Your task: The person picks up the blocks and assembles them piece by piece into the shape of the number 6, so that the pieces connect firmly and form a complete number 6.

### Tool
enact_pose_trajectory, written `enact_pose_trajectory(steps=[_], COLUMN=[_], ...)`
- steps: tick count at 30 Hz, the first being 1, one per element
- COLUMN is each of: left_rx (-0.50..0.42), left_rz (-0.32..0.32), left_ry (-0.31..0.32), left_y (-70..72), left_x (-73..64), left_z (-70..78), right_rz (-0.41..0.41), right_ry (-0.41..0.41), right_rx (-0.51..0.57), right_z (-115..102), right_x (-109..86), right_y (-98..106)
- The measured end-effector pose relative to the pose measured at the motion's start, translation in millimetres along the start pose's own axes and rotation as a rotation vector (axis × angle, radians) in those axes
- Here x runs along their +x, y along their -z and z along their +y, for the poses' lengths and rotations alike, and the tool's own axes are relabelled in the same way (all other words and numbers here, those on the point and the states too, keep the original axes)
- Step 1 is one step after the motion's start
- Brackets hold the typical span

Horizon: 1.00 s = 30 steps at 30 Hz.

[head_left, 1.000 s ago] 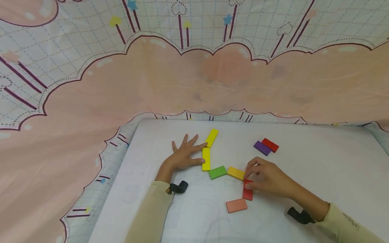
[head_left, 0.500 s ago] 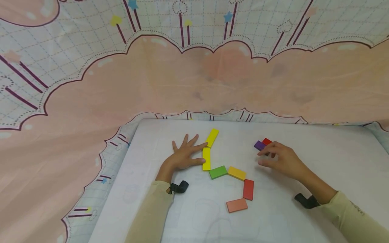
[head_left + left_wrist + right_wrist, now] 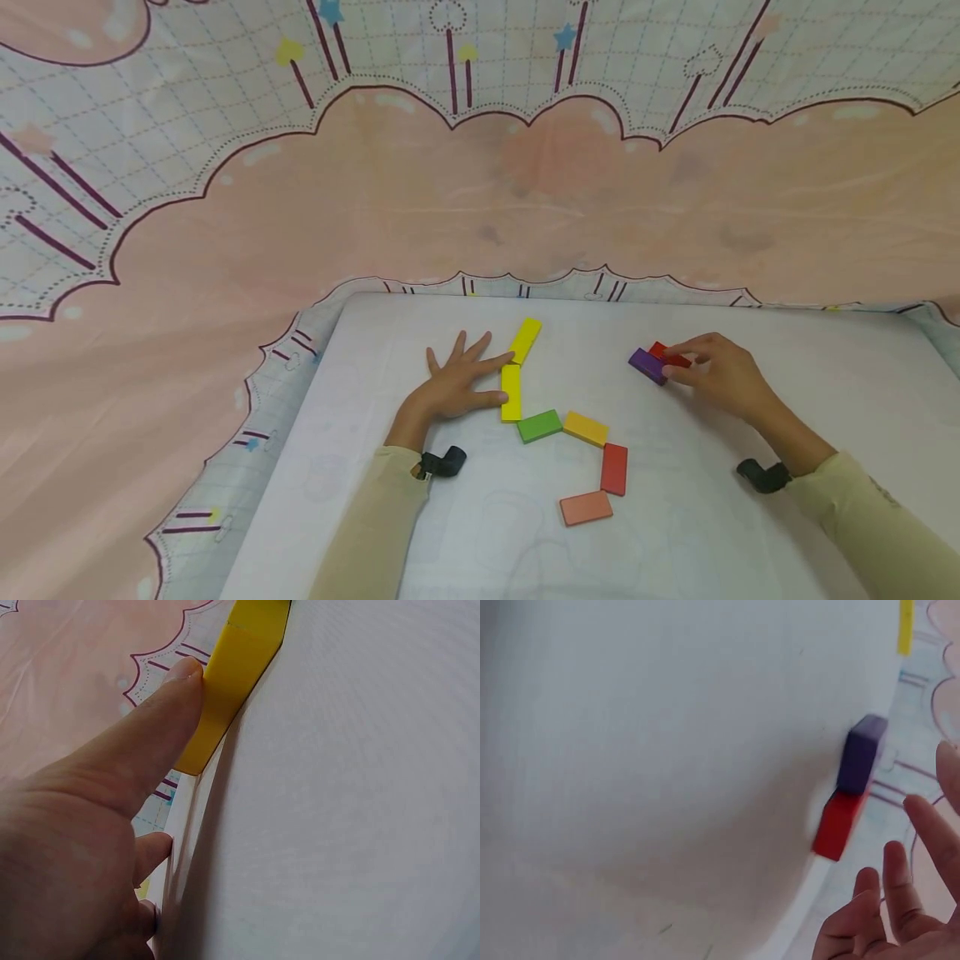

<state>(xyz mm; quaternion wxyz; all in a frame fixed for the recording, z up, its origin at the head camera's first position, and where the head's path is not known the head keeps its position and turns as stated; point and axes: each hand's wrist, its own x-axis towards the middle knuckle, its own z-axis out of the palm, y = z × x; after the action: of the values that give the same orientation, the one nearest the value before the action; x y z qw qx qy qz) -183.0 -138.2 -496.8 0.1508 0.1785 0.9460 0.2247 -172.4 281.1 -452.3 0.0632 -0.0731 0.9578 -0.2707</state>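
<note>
My left hand lies spread on the white table. Its index fingertip touches where two yellow blocks meet, the far one and the near one. In the left wrist view its thumb is against a yellow block. My right hand reaches over a red block and a purple block lying side by side. In the head view its thumb and index tips overlap these blocks; in the right wrist view its fingers are spread, apart from the purple block and red block.
From the yellow blocks a curved row runs on through a green block, an orange-yellow block, a red block and a salmon-pink block. A patterned cloth hangs behind the table.
My right hand has left the red block in the curved row and moved away and to the right, to the purple and red pair. My left hand has stayed in place.
</note>
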Motion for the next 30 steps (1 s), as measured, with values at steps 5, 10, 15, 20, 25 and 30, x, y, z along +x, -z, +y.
enact_pose_trajectory(steps=[5, 10, 15, 20, 25, 30], left_rx=[0.001, 0.009, 0.007, -0.007, 0.0, 0.003], left_rz=[0.003, 0.009, 0.004, 0.003, 0.0, 0.002], left_ry=[0.005, 0.003, -0.003, -0.016, -0.015, -0.012], left_y=[-0.4, -0.7, -0.4, 1.1, 0.3, 0.9], left_x=[0.7, 0.9, 0.8, -0.2, 0.2, -0.6], left_z=[0.0, -0.2, -0.6, -0.9, -2.2, -0.8], right_rz=[-0.033, -0.066, -0.097, -0.121, -0.126, -0.108], right_ry=[-0.05, -0.073, -0.095, -0.083, -0.051, -0.041], right_rx=[0.022, 0.042, 0.061, 0.061, 0.027, 0.012], right_z=[12, 20, 24, 25, 24, 24], right_x=[7.2, 13.6, 17.7, 19.1, 19.3, 20.4], right_y=[2, 1, 0, -2, -4, -6])
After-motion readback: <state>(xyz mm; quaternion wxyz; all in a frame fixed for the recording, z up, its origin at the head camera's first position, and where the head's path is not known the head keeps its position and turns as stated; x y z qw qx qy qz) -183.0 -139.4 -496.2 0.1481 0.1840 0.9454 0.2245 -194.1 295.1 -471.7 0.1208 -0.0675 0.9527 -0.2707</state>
